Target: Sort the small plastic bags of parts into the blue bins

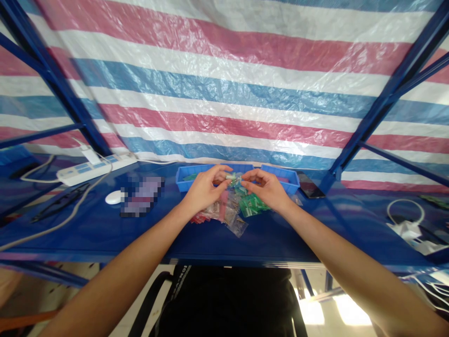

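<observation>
My left hand (pixel 205 187) and my right hand (pixel 266 187) meet over the blue bench, fingers pinched together on a small clear plastic bag (pixel 234 178) held between them. Its contents are too small to make out. Under the hands lies a heap of small bags (pixel 228 213), some clear, some pinkish, and green ones (pixel 253 206) on the right side. Just behind the hands stand two shallow blue trays (pixel 182 175), side by side.
A white power strip (pixel 94 168) with cables sits at the back left, a white mouse (pixel 114 197) and black tweezers (pixel 59 203) nearer. A dark phone (pixel 310 187) lies right of the trays. A white charger and cord (pixel 407 227) lie far right. Blue shelf posts flank a striped tarp.
</observation>
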The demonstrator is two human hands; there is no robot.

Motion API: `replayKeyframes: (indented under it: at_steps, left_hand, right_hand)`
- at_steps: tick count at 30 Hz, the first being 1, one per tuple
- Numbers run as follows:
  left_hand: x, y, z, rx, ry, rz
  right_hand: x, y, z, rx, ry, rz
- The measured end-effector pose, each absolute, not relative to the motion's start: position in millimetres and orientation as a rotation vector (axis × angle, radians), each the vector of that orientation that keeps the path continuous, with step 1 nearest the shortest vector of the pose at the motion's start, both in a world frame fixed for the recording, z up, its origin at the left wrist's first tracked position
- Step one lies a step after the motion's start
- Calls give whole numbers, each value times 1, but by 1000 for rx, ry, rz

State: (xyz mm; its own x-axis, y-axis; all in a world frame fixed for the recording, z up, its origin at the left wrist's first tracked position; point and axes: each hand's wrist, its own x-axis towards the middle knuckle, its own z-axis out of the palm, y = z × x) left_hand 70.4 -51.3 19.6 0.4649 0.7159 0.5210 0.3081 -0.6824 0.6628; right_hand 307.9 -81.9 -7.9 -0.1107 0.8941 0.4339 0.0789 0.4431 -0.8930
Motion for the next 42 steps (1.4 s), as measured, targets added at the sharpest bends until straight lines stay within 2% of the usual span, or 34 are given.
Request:
replayKeyframes:
  at_steps: [10,17,27,31,38,42]
  left_hand:
    - [69,-49,17,2082,829,1229]
    - [60,-43,20,2326,965,1255]
    - [62,-46,22,2599,900,1117]
    - [63,-54,27,2616,838,1162]
    - [63,-50,27,2595,761,1193]
    - [56,-44,29,2584,946,1341]
  right_hand:
    - [308,-85,-4,-802,-1594,905]
    - [322,-78,-2,-951,-1512,513]
    - [319,-85,-2,-911,-1664,195]
    - [313,-94,3,-852,-1790,252]
    - [305,-100,2,-703,-1865,681]
    - [307,-97,1,-731,-1878,577]
